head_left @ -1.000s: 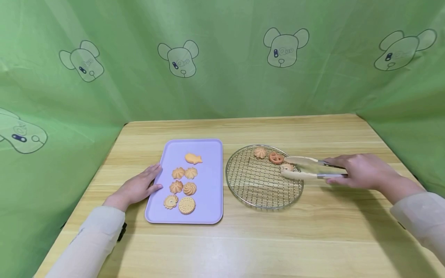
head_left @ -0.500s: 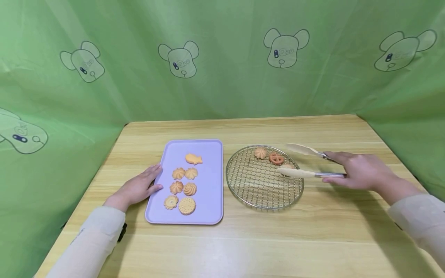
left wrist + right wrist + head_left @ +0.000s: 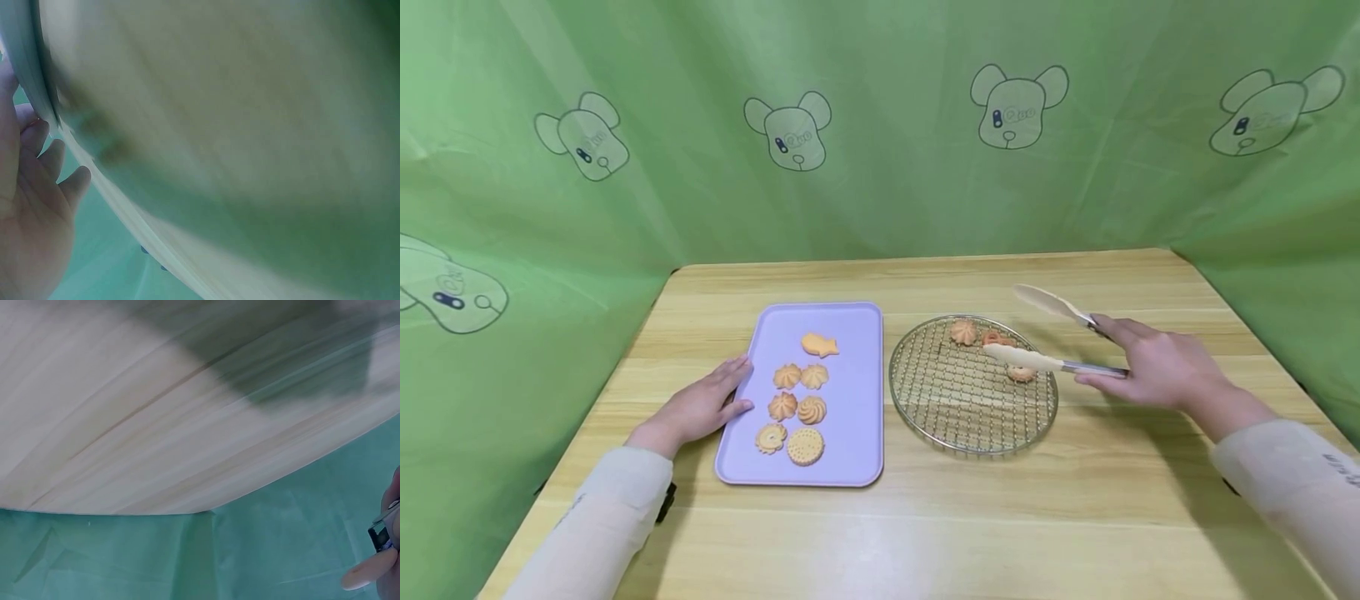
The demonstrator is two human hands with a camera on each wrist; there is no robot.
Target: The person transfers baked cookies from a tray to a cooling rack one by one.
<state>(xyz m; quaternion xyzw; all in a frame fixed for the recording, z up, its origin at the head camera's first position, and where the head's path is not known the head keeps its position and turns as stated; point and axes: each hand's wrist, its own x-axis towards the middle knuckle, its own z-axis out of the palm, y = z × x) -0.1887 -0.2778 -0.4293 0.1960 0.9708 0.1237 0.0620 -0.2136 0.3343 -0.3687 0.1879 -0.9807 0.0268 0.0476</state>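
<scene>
My right hand [image 3: 1168, 367] grips a pair of tongs [image 3: 1026, 357], its pale arms spread apart with nothing between them. The nearer arm overlaps the round wire rack [image 3: 955, 408] and partly covers a pretzel cookie [image 3: 995, 337]. Beside it on the rack lie a rosette cookie [image 3: 963, 332] and a round cookie with a pale centre [image 3: 1021, 374]. Fingers of my left hand [image 3: 700, 404] rest along the left edge of a purple tray [image 3: 859, 417]; the left wrist view shows them extended at the tray's side [image 3: 28, 56]. The right wrist view catches only part of the right hand.
A fish-shaped cookie [image 3: 819, 344] lies toward the back of the tray. In front of it several cookies sit in paired rows, among them a dotted round cookie [image 3: 805, 447]. Green curtain [image 3: 895, 192] borders the wooden table [image 3: 925, 542] at the back and sides.
The tongs have spread wider and lifted away from the pale-centred cookie, which stays on the rack. My right hand has shifted slightly left and back. My left hand stays at the tray.
</scene>
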